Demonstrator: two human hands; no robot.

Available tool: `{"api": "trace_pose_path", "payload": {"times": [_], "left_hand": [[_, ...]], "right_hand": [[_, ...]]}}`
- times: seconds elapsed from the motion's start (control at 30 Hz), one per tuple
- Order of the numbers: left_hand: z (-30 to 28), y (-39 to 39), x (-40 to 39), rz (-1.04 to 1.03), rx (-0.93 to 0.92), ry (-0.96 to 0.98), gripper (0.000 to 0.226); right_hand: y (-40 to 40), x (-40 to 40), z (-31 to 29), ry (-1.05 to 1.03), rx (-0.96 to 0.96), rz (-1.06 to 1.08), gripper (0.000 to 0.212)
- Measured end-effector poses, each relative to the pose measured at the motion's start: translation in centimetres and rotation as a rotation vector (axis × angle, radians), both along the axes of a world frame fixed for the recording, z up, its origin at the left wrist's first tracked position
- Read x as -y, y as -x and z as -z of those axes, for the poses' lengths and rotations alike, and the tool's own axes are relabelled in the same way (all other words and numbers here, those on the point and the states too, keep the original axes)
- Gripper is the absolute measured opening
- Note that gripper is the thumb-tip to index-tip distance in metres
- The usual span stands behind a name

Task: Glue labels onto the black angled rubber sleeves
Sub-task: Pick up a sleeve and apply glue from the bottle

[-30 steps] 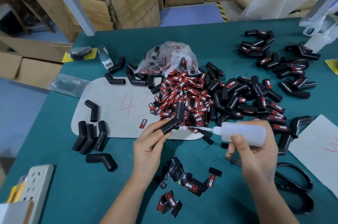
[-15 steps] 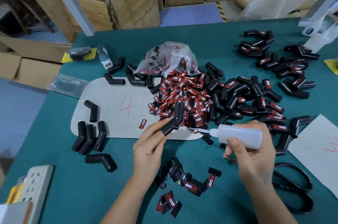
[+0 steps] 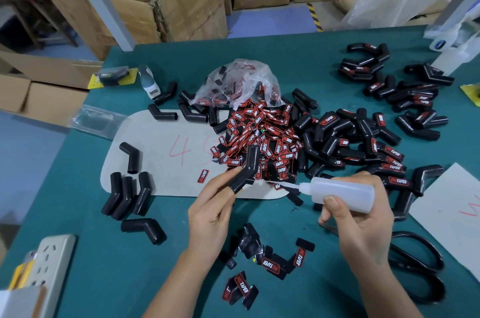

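- The left hand (image 3: 210, 211) holds one black angled rubber sleeve (image 3: 246, 169) above the near edge of the grey card (image 3: 161, 159), its grip clamped on the sleeve's lower leg; that leg looks slipped over a fingertip, though I cannot tell for certain.
- The sleeve's upper leg stands up in front of the label pile (image 3: 262, 141), and no label shows on the sleeve.
- The right hand (image 3: 363, 224) has its grip wrapped round a translucent glue bottle (image 3: 342, 194), lying almost level, thumb pressed on its near side.
- The bottle's thin nozzle (image 3: 283, 183) points left at the sleeve's bend and its tip seems to be touching or just beside the rubber; no glue is visible.
- The step in hand looks like gluing the bare sleeve before a label goes on.
- The next move probably calls for a light squeeze to leave a small dab on the flat of one leg, then taking the nozzle away and picking up one red-and-black label.
- A single loose label (image 3: 202, 176) lies on the card just beside the left hand, the easiest one to reach.
- Bare sleeves (image 3: 127, 195) wait on the left of the teal worktop (image 3: 104, 265); labelled sleeves (image 3: 376, 154) are heaped on the right, so the batch appears well advanced but unfinished.
- Black scissors (image 3: 420, 265) lie near the right wrist.
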State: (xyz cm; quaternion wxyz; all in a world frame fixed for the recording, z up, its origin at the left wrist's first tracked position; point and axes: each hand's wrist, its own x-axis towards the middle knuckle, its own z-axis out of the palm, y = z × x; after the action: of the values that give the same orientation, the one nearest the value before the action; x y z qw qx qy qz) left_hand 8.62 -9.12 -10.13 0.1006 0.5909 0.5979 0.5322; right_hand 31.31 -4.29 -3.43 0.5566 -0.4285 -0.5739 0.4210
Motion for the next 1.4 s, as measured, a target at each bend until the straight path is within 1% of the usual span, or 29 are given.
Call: {"api": "trace_pose_path", "payload": {"times": [0.1,0.2,0.5,0.97,1.13,1.4], "left_hand": [[-0.3,-0.02,-0.03,0.004,-0.028,-0.017,0.022],[-0.52,-0.03,0.01,0.005,-0.039,-0.024,0.028],[-0.25,-0.01,-0.08,-0.009,-0.018,-0.053,0.025],[-0.58,-0.14,-0.09,-0.017,-0.046,-0.047,0.029],[-0.51,-0.08,-0.04,-0.02,-0.064,-0.054,0.021],[-0.95,-0.21,-0.06,-0.006,-0.059,-0.046,0.03]], "right_hand": [[-0.01,0.08,0.03,-0.012,0.006,-0.011,0.019],[0.01,0.08,0.08,-0.02,0.015,-0.015,0.02],[-0.06,0.02,0.13,-0.01,0.017,-0.004,0.016],[-0.2,-0.02,0.16,0.003,0.012,0.01,0.018],[-0.2,0.11,0.27,-0.022,0.016,-0.01,0.017],[-0.16,0.16,0.16,-0.014,0.007,-0.036,0.02]]}}
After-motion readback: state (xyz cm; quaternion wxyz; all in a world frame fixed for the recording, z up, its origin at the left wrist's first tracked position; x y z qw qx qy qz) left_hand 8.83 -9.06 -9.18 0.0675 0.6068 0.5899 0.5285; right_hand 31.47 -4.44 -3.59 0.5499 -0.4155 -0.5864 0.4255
